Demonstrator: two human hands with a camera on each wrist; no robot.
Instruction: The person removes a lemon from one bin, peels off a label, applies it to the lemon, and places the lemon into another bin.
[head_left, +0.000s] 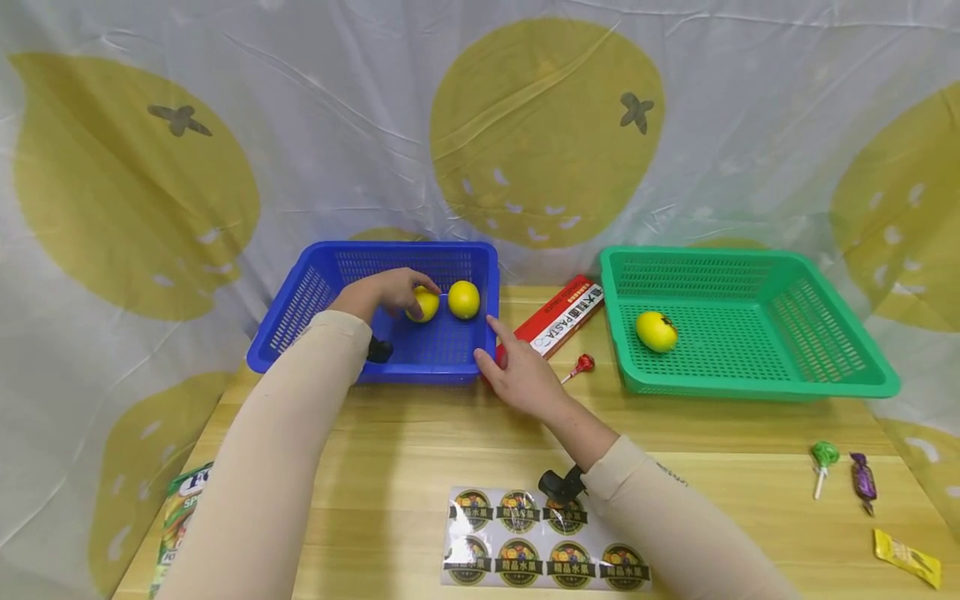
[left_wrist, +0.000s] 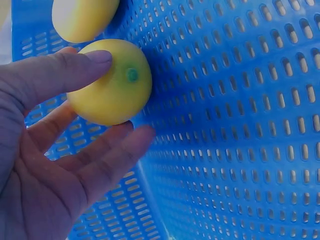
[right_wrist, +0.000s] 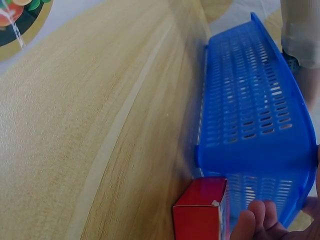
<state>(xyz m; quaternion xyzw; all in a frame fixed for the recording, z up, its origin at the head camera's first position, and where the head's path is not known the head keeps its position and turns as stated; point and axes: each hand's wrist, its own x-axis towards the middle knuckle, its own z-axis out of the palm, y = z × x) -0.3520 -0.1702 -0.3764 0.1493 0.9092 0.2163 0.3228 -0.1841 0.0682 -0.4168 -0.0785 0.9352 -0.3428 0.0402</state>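
The left hand reaches into the blue basket and holds a round yellow fruit. In the left wrist view its thumb lies across the top of this fruit, beside the green stem spot, with fingers around the side and below. A second yellow fruit sits close by in the same basket. At the basket's right rim, the right hand grips the edge. The right wrist view shows some of its fingers outside the basket wall, above the end of a red pasta box.
A green basket on the right contains a yellow fruit with a brown calyx. Between the baskets lie the pasta box and a red lollipop. Round stickers lie in front; a green lollipop and wrapped sweets are at right.
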